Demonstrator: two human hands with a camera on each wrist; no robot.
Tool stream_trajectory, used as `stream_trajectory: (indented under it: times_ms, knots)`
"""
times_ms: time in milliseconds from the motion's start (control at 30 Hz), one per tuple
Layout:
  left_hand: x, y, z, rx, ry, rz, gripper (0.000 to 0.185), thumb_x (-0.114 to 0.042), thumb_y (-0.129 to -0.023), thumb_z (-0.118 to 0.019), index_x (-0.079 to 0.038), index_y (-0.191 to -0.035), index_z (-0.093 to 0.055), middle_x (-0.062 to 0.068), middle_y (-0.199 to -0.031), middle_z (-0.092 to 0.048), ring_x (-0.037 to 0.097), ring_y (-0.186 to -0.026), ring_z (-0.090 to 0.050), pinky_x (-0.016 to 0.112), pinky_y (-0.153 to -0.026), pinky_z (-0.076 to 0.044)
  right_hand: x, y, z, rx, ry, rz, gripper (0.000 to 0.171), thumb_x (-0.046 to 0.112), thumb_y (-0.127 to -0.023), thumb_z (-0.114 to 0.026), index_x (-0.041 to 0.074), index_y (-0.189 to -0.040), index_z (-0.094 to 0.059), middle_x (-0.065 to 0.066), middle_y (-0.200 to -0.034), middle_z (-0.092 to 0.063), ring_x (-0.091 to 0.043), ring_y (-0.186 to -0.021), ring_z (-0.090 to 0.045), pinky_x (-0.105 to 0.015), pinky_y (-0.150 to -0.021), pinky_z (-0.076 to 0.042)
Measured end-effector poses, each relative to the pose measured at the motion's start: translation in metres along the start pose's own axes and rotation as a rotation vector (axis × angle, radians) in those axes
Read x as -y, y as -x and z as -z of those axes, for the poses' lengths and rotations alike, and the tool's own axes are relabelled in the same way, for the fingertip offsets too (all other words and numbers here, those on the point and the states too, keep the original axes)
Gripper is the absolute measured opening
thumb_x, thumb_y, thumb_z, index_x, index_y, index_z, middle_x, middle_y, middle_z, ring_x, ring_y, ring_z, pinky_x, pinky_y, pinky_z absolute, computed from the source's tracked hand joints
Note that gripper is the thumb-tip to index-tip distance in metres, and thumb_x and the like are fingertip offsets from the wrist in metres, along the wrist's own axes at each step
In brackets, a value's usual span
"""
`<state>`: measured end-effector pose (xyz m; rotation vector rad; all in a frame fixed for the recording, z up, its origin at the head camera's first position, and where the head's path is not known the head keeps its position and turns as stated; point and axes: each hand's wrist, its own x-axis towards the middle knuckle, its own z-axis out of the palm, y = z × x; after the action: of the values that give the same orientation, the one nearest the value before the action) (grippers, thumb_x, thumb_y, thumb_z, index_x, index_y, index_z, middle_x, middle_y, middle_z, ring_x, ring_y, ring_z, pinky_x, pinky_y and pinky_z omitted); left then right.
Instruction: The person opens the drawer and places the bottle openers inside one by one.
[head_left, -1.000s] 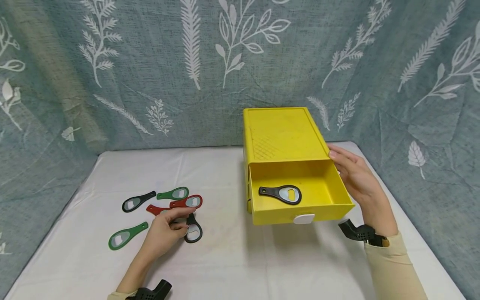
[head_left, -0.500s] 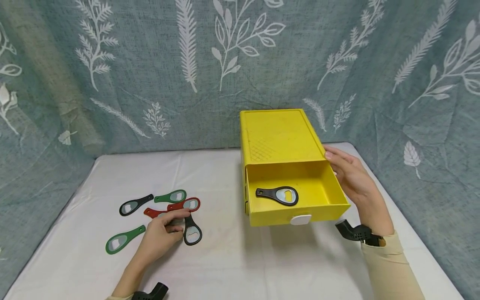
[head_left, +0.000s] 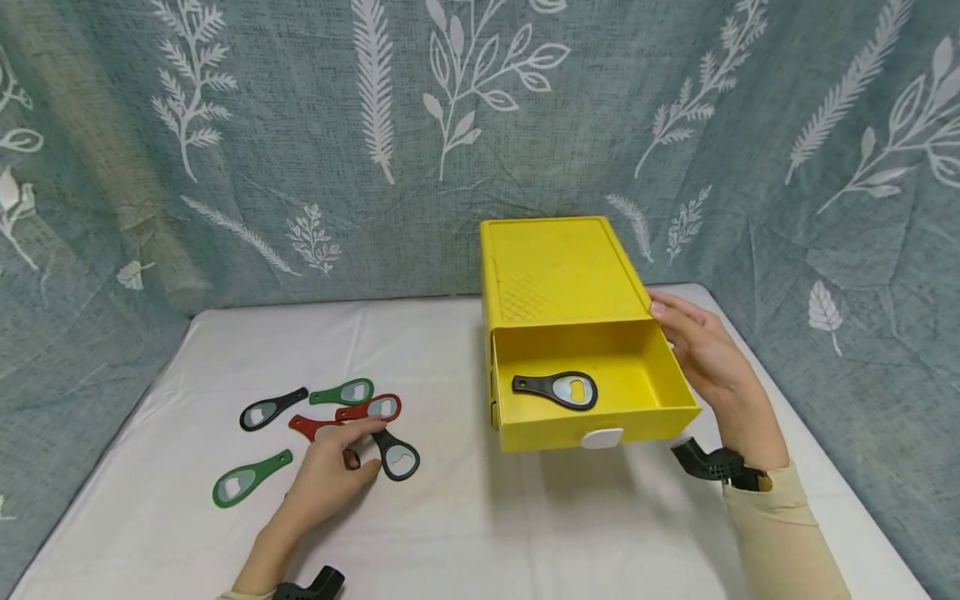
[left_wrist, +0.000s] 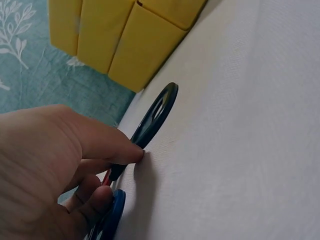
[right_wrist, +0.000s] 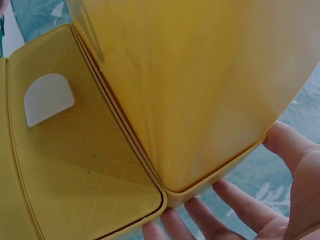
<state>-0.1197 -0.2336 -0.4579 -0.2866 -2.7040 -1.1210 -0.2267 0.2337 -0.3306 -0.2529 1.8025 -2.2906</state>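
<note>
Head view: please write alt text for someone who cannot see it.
A person's left hand pinches the handle of a black bottle opener on a white table, beside five more openers. The right hand rests against a yellow drawer box, whose open drawer holds another black opener.

The drawer box (head_left: 566, 275) is bright yellow with a white handle tab (head_left: 602, 438), the bottle openers are black (head_left: 556, 389), green (head_left: 242, 481) and red (head_left: 370, 409), the table cloth (head_left: 480, 517) is white, and the grey-blue curtain (head_left: 300, 125) has white leaf patterns.
</note>
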Motion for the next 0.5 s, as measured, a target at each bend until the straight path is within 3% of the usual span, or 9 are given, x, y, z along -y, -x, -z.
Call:
stream_trajectory:
  times_ms: [167, 500]
  knots:
    - [-0.0002, -0.0005, -0.0022, -0.015, -0.059, -0.059, 0.044, 0.002, -0.073, -0.079, -0.004, -0.116, -0.071, 0.005, -0.112, -0.069, 0.021, -0.088, -0.050, 0.032, -0.072, -0.041, -0.0005, 0.0008, -0.0002, 0.006, -0.006, 0.002, 0.033, 0.018, -0.102, -0.057, 0.012, -0.134, -0.062, -0.001, -0.121, -0.066, -0.021, -0.117, -0.052, -0.034, -0.099, -0.039]
    - [-0.0023, 0.0010, 0.0008, -0.008, -0.048, 0.051, 0.037, -0.005, -0.074, -0.084, -0.009, -0.110, -0.073, -0.004, -0.097, -0.069, 0.016, -0.088, -0.054, 0.031, -0.071, -0.044, -0.0007, 0.0001, 0.0007, 0.009, 0.003, 0.007, 0.033, 0.018, -0.102, -0.057, 0.013, -0.135, -0.062, -0.001, -0.122, -0.065, -0.020, -0.117, -0.053, -0.034, -0.097, -0.041]
